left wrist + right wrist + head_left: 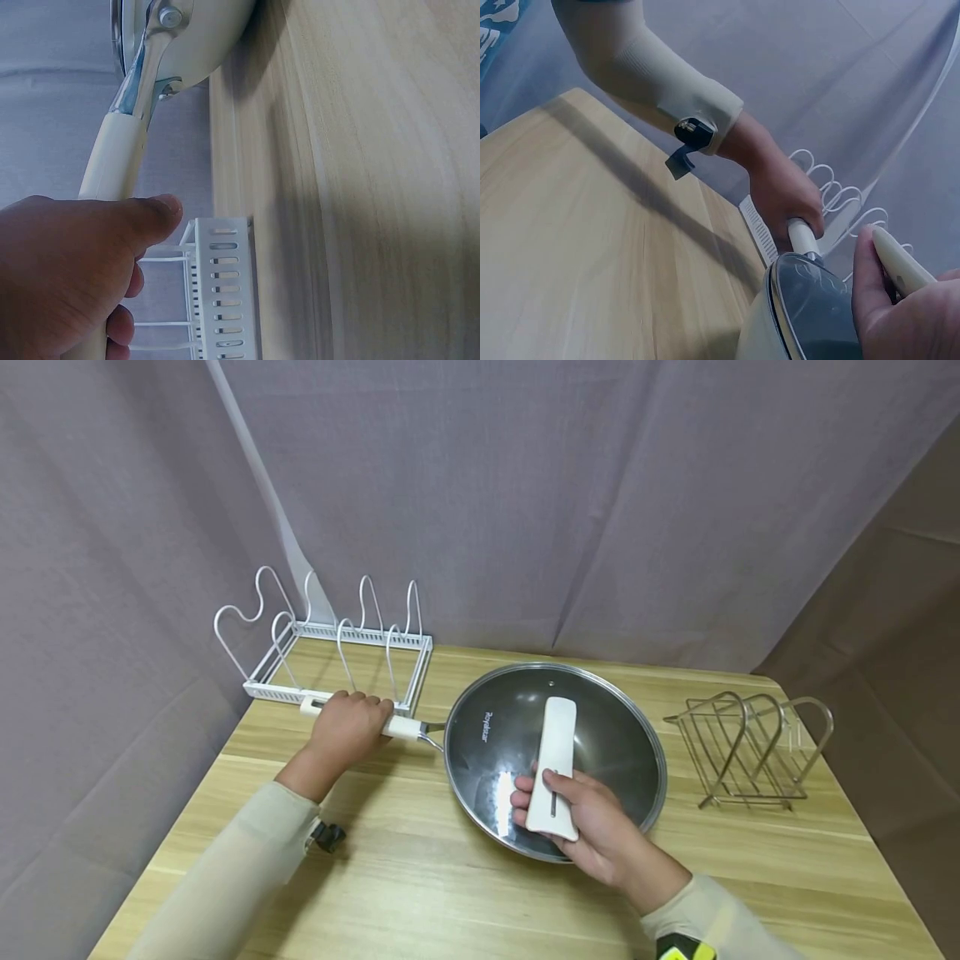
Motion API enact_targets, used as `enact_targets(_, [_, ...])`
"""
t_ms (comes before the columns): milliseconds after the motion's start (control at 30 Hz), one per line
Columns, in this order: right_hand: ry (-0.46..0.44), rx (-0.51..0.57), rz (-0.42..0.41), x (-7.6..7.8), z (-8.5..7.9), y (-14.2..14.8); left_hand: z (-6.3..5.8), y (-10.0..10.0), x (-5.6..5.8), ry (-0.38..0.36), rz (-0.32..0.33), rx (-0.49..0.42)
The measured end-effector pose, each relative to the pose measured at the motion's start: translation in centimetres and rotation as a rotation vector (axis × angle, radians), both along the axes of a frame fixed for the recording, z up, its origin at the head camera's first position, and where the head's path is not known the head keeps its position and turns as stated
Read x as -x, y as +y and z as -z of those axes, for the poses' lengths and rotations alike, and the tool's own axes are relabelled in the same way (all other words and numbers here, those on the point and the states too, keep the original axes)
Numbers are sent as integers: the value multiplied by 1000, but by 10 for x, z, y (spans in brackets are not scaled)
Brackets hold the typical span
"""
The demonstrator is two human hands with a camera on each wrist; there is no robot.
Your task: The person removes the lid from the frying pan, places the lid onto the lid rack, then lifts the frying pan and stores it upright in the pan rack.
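A wok [202, 52] with a cream body and a long cream handle [401, 727] is in the middle of the table in the head view. My left hand [351, 725] grips that handle, fingers wrapped over it and thumb along it in the left wrist view. Over the wok lies a dark glass lid [600, 718] with a metal rim and a long white lid handle [557, 735]. My right hand [592, 827] holds the near end of the lid handle, thumb on top and fingers beneath.
At the back left stands a white rack [262, 692] with wire loops, close behind the wok handle. A metal wire rack [750, 760] stands on the right of the wooden table [420, 893]. Grey cloth [480, 510] hangs behind the table.
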State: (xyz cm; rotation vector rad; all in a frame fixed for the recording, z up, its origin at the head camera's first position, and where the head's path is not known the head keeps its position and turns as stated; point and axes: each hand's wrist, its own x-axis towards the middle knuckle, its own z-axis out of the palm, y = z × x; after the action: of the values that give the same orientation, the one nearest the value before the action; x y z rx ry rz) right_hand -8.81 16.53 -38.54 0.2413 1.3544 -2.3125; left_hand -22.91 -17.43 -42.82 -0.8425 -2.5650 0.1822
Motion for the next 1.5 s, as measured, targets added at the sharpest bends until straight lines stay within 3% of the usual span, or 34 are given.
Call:
enact_targets(467, [-23,-48,45,0,0,-3,0,0,0,20,15,-4])
enact_targets(767, [20,56,-45,1,2,4,-1,0,0,6,14,-10])
enact_targets(900, [23,67,-47,0,3,4,0,0,1,9,15,-8])
enact_targets(1500, [39,-141,74,-1,5,-8,-2,-1,-1,6,15,-1])
